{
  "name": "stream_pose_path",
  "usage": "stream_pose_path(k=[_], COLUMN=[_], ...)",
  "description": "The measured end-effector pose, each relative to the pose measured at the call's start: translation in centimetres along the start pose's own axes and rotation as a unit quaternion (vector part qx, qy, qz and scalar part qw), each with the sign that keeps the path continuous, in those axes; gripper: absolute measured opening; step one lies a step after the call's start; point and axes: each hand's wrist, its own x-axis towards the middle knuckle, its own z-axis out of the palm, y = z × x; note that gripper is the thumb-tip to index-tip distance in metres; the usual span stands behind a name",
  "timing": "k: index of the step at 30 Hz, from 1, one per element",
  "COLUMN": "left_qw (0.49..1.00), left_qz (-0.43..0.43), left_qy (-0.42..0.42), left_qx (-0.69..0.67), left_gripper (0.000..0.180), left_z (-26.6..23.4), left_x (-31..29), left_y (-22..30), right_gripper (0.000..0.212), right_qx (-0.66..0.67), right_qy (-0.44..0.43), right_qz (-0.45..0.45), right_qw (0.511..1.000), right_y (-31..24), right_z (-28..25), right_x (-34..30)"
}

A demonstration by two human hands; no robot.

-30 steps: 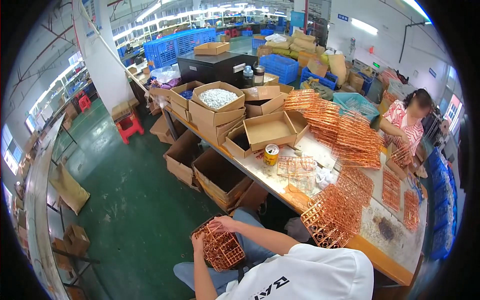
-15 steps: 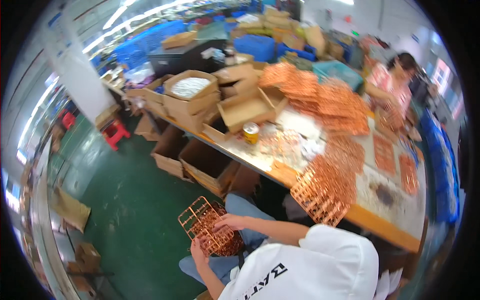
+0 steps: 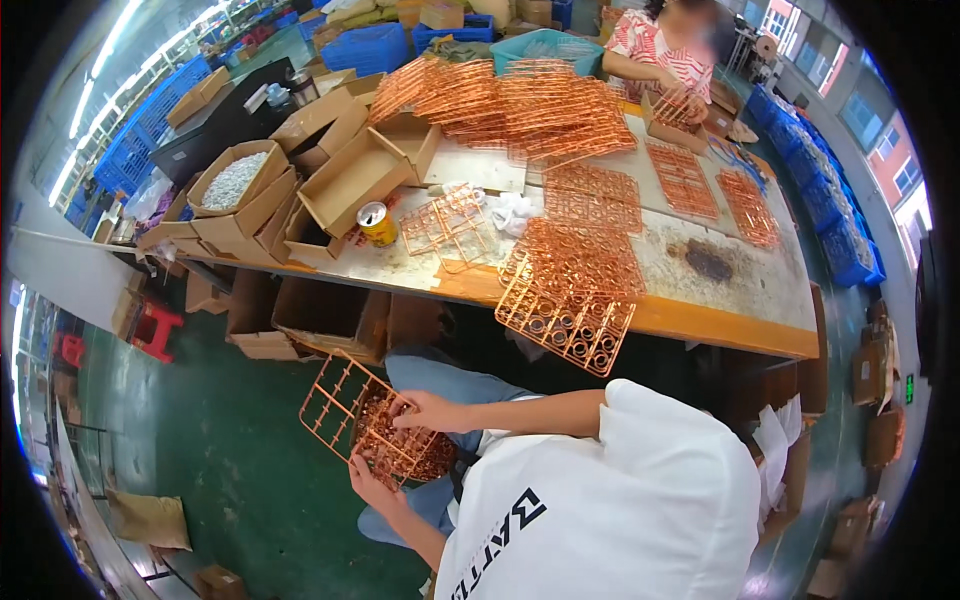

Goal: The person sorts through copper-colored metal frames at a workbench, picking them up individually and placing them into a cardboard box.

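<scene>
A copper-coloured sprue frame (image 3: 330, 400), an open grid of thin bars, is held tilted over my lap. My left hand (image 3: 374, 484) grips its near edge, fingers closed round the bars. My right hand (image 3: 428, 411) is closed at the frame's right side, fingertips pressed against the bars; any small part between them is too small to make out. Beneath the frame, between my legs, lies a heap of small copper-coloured parts (image 3: 432, 462). The frame and my hands partly cover the heap, and what holds it is mostly hidden.
On the table (image 3: 745, 325), stacked copper-coloured frames (image 3: 540, 110) lie, some overhanging the edge (image 3: 570, 325). A yellow can (image 3: 377, 224) stands by cardboard boxes (image 3: 355, 190). Another person (image 3: 660, 55) handles frames across the table. Open cartons (image 3: 330, 315) stand below, near a red stool (image 3: 153, 330).
My view has swung to the right, so the table and the other person appear further left and higher. Both hands stay on the frame, which still sits over the heap.
</scene>
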Motion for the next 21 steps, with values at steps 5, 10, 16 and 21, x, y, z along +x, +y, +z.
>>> stream_pose_path(k=[5, 10, 16, 21], left_qw=[0.986, 0.980, 0.977, 0.971], left_qz=[-0.036, -0.079, -0.129, -0.151], left_qy=[-0.141, -0.183, -0.132, -0.120], left_qx=[-0.076, 0.007, 0.108, 0.142], left_gripper=[0.049, 0.043, 0.027, 0.023], left_z=[5.6, 4.4, 1.5, 2.7], left_x=[-1.6, -0.6, -1.3, -2.0], left_y=[2.7, 1.1, -1.7, -1.5], right_gripper=[0.036, 0.060, 0.052, 0.051], right_qx=[0.006, -0.130, -0.122, -0.275], right_qy=[0.061, 0.399, 0.572, 0.685], right_qz=[-0.039, -0.219, -0.217, -0.076], right_qw=[0.997, 0.881, 0.782, 0.670], right_y=[-9.2, -16.7, -15.9, -18.4], right_z=[-4.0, -15.0, -41.7, -52.6], right_x=[-6.6, -17.4, -29.8, -31.4])
